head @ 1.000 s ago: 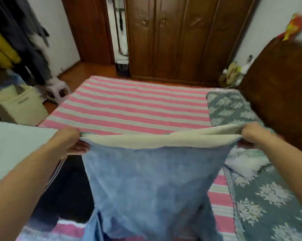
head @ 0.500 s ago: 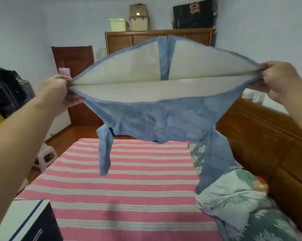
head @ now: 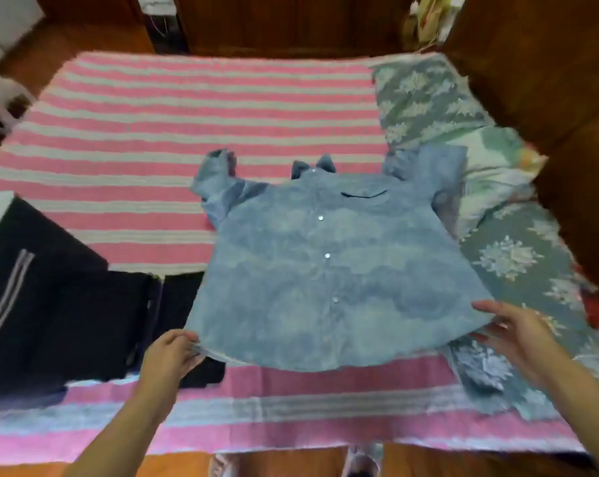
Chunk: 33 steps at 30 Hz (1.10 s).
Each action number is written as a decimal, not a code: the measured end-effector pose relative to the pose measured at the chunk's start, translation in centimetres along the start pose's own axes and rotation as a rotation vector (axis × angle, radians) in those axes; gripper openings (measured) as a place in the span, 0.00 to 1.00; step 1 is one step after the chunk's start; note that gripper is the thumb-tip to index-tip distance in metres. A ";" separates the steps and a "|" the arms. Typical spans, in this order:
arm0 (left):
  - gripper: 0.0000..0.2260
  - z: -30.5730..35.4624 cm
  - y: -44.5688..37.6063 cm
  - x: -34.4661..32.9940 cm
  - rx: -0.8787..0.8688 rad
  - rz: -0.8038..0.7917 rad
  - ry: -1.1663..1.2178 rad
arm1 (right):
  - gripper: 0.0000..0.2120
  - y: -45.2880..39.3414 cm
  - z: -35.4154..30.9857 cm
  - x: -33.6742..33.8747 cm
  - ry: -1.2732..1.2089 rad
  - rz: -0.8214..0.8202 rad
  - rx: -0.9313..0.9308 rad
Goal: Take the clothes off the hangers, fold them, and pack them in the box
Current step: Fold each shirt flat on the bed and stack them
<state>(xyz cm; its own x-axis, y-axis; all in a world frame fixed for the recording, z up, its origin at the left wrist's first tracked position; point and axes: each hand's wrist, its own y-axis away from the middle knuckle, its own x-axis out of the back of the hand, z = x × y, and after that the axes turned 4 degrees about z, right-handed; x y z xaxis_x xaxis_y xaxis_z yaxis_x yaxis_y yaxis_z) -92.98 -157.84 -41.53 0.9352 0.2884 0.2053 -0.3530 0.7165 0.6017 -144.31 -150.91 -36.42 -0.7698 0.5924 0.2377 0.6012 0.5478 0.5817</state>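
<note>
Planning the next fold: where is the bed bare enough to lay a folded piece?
Free: the pink striped sheet beyond the blue shirt, up to the far edge. Also the strip along the near edge, below the hem. Crowded: the dark garment on the left, the floral quilt on the right.

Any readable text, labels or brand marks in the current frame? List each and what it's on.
None readable. The blue button-front shirt on the pink-and-white striped bed cover shows no print. The dark garment with white stripes shows only stripes.
</note>
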 end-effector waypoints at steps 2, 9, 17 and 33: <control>0.10 -7.5 -2.9 -1.3 0.079 0.044 -0.076 | 0.07 -4.0 8.8 -1.1 0.060 0.076 -0.109; 0.10 -22.1 -8.3 -4.1 0.148 0.149 -0.153 | 0.08 -11.9 29.3 -3.0 -0.091 0.207 -0.333; 0.12 -22.8 -6.7 -3.3 0.215 0.274 -0.275 | 0.06 -10.0 30.1 -1.3 0.224 0.308 -0.304; 0.16 -12.6 -14.7 -19.0 -0.266 -0.400 -1.100 | 0.23 -29.0 2.5 -21.0 0.784 -0.012 0.447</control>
<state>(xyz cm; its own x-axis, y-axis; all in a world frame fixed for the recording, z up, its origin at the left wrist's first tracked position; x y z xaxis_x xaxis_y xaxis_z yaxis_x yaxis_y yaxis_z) -105.89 -165.90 -64.01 0.4553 -0.5889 0.6678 0.0947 0.7778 0.6213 -145.04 -177.81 -60.21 -0.6033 0.1019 0.7910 0.4936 0.8268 0.2699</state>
